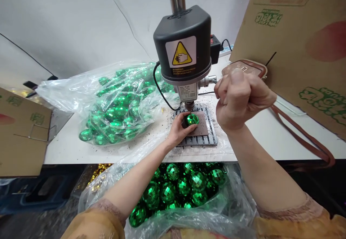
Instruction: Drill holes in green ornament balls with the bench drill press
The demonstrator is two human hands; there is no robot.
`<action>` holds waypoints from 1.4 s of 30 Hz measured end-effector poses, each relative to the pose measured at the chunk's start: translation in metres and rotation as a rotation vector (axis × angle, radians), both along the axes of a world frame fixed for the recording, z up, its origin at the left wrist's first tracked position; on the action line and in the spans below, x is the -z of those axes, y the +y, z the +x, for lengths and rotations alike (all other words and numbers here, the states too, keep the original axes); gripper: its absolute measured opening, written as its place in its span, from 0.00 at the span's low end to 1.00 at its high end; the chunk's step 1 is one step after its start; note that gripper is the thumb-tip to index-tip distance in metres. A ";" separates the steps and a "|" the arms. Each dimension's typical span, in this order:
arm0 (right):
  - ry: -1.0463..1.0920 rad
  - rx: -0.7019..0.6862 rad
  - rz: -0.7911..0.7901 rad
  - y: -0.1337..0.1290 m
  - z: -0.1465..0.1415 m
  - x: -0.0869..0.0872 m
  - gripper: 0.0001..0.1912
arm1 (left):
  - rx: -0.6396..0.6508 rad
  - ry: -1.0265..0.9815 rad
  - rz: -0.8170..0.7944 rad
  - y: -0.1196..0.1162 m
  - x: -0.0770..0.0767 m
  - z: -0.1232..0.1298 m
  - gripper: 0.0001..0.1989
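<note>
My left hand is closed around a shiny green faceted ball, fingers behind it and thumb in front. The ball rests on a brownish square board over the slotted metal base of a small drill press. Directly above the ball is the chuck; whether a bit touches the ball I cannot make out. At the right of the machine, my right hand forms a fist at its feed lever, most of which the fingers hide.
A clear plastic bag of green balls lies on the white table at left. Below the table edge, another open bag holds several green balls. Cardboard boxes flank the table. A strapped pouch sits behind my right hand.
</note>
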State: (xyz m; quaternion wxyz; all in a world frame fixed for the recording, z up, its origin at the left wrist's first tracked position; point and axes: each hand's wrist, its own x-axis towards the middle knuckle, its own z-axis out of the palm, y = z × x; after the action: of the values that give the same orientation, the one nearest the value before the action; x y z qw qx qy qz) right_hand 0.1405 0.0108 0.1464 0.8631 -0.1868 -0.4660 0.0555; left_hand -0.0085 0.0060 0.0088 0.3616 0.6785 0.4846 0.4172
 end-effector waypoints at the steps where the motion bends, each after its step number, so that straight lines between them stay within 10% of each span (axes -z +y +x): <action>1: -0.004 -0.002 0.021 0.000 0.000 0.001 0.27 | -0.003 -0.001 -0.003 0.000 0.000 0.000 0.27; 24: -0.147 -0.084 0.187 -0.001 0.008 0.029 0.26 | -0.019 -0.034 -0.003 -0.002 -0.002 0.000 0.28; 35: -0.061 -0.243 -0.174 0.014 0.011 -0.058 0.24 | -0.234 0.114 0.011 -0.031 -0.034 0.003 0.19; 42: -0.027 -0.216 -0.108 0.017 0.009 -0.055 0.22 | 0.319 0.557 -0.292 -0.113 -0.064 -0.033 0.23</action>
State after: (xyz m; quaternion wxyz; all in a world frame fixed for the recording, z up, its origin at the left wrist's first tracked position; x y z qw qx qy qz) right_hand 0.1492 0.0282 0.2018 0.8344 -0.1823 -0.4913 0.1706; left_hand -0.0415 -0.1070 0.0730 0.3694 0.7744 0.5073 0.0806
